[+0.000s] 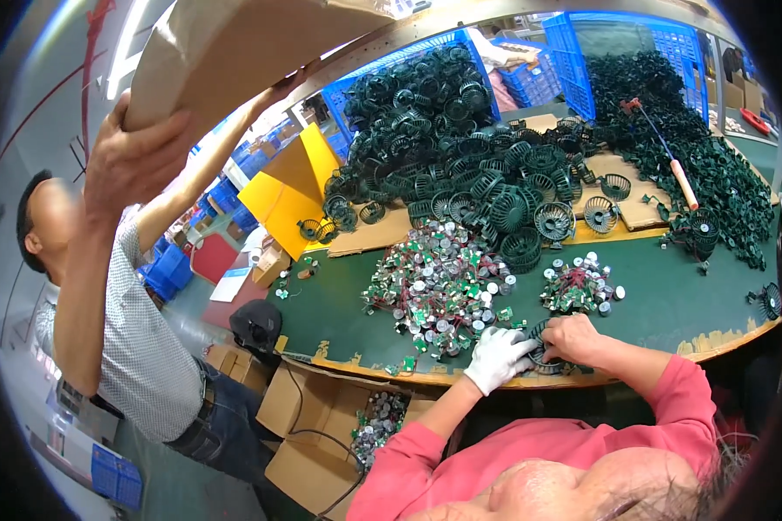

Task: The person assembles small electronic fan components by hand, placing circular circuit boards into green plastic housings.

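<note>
At the near edge of the green table, my left hand [498,359], in a white glove, is closed on the side of a dark green round fan cage [543,361]. My bare right hand [573,338] presses against the cage's right side with its fingers curled in. Whatever those fingertips pinch is hidden. Just beyond my hands lies a small heap of silver motors [576,286] with green circuit boards and red wires. A larger heap of the same motors [443,282] spreads to the left. Behind them, many slatted fan cages [504,204] are piled up.
Small dark green parts [712,165] cover the right side, with a long-shafted tool [682,182] on them. Blue crates [572,74] stand behind. An open carton [308,434] sits below the table's left edge. At left, another person [139,330] raises a cardboard box [226,56].
</note>
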